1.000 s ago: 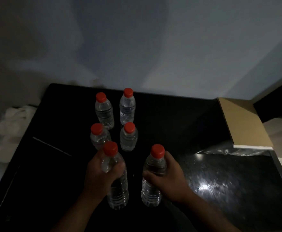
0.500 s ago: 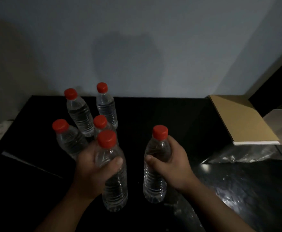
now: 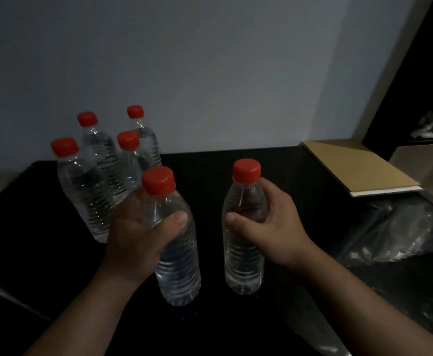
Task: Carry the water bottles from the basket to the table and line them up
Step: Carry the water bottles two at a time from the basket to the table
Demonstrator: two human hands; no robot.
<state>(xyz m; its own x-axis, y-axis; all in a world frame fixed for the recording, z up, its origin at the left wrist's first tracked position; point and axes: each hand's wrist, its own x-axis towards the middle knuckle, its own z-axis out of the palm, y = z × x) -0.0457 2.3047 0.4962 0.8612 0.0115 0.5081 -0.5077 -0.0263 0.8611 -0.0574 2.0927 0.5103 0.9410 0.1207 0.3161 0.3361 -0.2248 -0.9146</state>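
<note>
Fingers (image 3: pixel 178 219) of the left hand (image 3: pixel 135 235) grip the left bottle (image 3: pixel 178 268), the right hand (image 3: pixel 274 227) the right bottle (image 3: pixel 243 263) (both upright); the standing bottles (image 3: pixel 82 186) lie ahead-left, nearer the left hand.

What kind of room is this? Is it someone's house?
Probably a dim room in a home or small office, though I can't be sure. A shiny black table stands against a plain pale wall, with a flat piece of cardboard and crumpled clear plastic at its right side.
</note>
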